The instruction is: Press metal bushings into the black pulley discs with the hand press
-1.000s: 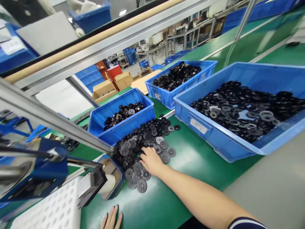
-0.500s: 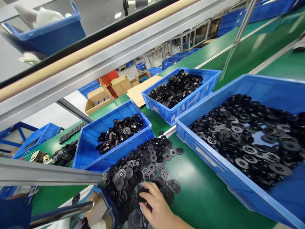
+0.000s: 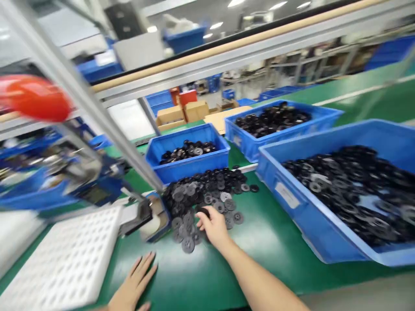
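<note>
Black discs (image 3: 207,192) with small holes lie in a loose heap on the green bench mat (image 3: 272,242), just in front of a small blue bin (image 3: 188,166) that holds chunkier dark parts. The right hand (image 3: 213,225) rests at the near edge of the heap, thumb and fingers drawn together on a single disc (image 3: 203,212) (motion blur hides whether the piece is clear of the mat). A few more discs lie flat and scattered beside the knuckles and on the side toward the person.

The left hand (image 3: 135,281) lies palm down on the mat, fingers stretched out and slightly apart, gripping nothing. It is near the corner of a white perforated tray (image 3: 65,259). Between that tray and the heap stands a blue fixture (image 3: 154,218) with a pale insert, and a slanted aluminium post (image 3: 97,116) runs down to it.

On the right, a large blue bin (image 3: 311,233) full of black rings sits near the heap. A second blue bin (image 3: 249,147) of black parts stands behind it. At the upper left an orange-red knob (image 3: 35,99) shows only as a blur
</note>
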{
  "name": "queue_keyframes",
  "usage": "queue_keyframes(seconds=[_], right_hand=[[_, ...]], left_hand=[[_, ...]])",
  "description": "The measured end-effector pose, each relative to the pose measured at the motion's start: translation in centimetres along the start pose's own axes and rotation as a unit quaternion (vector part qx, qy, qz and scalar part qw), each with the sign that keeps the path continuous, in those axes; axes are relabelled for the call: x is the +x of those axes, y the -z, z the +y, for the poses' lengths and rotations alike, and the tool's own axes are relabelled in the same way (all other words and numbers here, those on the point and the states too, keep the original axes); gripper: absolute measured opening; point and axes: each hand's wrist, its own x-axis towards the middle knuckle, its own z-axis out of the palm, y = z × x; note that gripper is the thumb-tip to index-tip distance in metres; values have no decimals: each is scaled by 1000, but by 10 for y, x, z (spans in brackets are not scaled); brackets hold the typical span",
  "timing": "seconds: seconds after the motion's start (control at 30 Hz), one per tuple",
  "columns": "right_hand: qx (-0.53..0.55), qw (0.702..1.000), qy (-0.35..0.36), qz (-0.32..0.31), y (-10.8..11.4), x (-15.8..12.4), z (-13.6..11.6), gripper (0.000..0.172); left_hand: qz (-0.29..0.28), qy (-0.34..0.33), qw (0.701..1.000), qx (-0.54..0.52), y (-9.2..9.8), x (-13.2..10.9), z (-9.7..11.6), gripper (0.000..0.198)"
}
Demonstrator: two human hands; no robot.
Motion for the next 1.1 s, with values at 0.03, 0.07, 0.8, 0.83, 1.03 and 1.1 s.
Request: queue_keyframes(seconds=[0.03,0.07,0.8,0.83,1.03,1.1], right_hand=[[-11,1000,5,-23,0,-4,-5,45],[-17,999,9,-50,0,-8,-8,44],[-376,765,494,-172,-14,-12,84,31],[-380,762,496,-170,-14,-14,83,30],[-379,761,503,-156,-25,-30,61,31],[-384,761,496,-165,-28,-32,53,34]], left_hand=[[2,5,1000,-16,9,3,7,90],[2,13,999,-29,17,5,11,89],[211,379,899,-58,-14,-50,-35,50],[202,425,881,-51,-7,-55,-47,53],[128,539,832,-24,27,-55,-92,55],[124,542,831,-19,29,-49,-91,55]])
